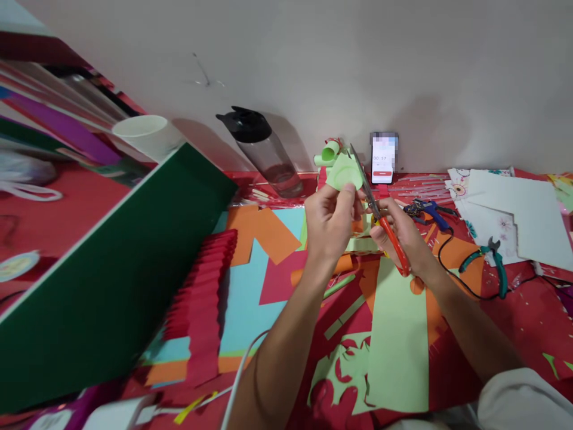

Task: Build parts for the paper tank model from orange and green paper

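While the left fingers [346,200] pinched a green piece [344,172] toward the far edge of the surface [514,334], the right fingers [394,209] gripped scissors [374,206] alongside; round outline seemed uncut, near-edge scrap [329,365] already holed.

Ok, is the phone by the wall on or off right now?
On: the phone is lit up white and reads 00:57.
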Tool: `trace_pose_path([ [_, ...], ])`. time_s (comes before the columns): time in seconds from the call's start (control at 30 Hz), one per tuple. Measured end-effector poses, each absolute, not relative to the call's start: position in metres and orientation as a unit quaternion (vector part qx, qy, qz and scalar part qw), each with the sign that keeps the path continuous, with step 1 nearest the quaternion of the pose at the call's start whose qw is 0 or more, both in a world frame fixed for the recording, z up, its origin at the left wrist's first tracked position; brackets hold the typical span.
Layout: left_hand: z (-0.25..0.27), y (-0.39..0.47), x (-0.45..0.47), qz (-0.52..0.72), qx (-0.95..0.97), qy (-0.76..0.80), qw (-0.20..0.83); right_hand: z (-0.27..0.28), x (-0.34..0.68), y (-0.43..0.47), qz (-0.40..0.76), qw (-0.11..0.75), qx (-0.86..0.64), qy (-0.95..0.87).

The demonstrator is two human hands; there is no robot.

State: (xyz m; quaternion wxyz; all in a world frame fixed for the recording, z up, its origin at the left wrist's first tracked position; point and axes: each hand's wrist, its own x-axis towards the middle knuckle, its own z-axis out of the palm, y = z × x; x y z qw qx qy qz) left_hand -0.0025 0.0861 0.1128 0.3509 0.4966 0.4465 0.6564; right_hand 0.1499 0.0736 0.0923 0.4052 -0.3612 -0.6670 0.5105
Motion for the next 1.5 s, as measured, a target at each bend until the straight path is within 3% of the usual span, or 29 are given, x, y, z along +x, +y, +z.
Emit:
trace_pose_path([
  [0.73, 0.114, 0.087, -0.004, 0.633, 0.494, 0.449, 0.392, 0.09, 0.147, 0.073, 0.489, 0.419, -0.377, -0.666],
  [0.97, 0.114, 0.09, -0.013, 0.609, 0.521, 0.443, 0.402, 0.094, 0.158, 0.078, 0.465, 0.378, -0.378, -0.706],
  [1.5, 0.11, 0.094, -0.022, 0.592, 0.528, 0.436, 0.426, 0.1, 0.163, 0.082, 0.526, 0.363, -0.372, -0.673],
])
